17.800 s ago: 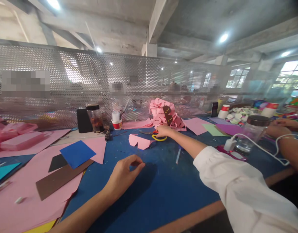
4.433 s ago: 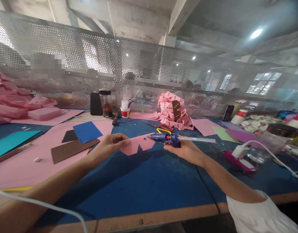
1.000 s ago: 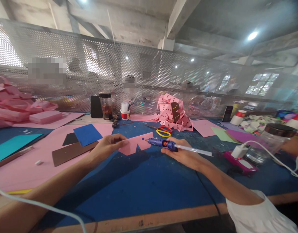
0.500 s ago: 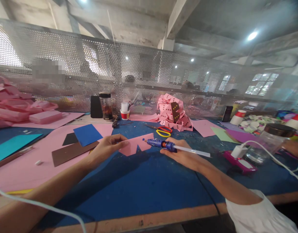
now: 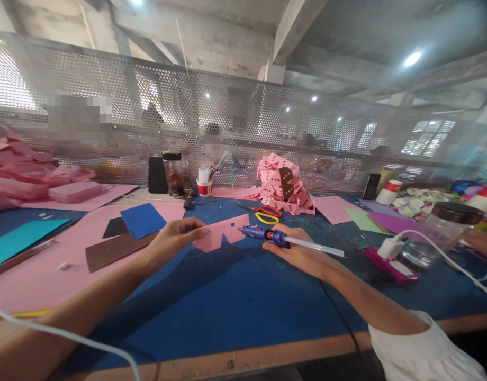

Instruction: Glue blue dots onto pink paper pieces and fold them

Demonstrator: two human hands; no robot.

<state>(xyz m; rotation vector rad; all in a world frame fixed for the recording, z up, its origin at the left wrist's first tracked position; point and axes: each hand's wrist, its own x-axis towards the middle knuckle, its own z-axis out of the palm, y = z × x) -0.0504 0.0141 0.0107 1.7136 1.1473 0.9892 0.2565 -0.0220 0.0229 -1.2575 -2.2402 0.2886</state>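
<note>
A notched piece of pink paper (image 5: 214,237) is pinched at its left end between the fingers of my left hand (image 5: 182,236). A small blue square (image 5: 232,225) sits on its face. My right hand (image 5: 293,246) is wrapped round a blue hot glue gun (image 5: 261,234), whose tip points left at the paper's right end. Whether tip and paper touch, I cannot tell. Out of the gun's back sticks a long, clear glue stick (image 5: 317,246). Scissors with red and yellow handles (image 5: 267,214) lie just beyond the gun.
Behind stands a pile of dotted pink paper pieces (image 5: 273,182). On the left are a blue card (image 5: 143,220), a brown strip (image 5: 116,251) and pink folded pieces (image 5: 25,169). A magenta power strip (image 5: 392,267) and a lidded jar (image 5: 438,238) stand right. A perforated screen (image 5: 235,111) runs across the back.
The pink paper has shifted slightly left and up with my left hand. The glue gun's tip now sits right of the small blue square, which shows clear of it.
</note>
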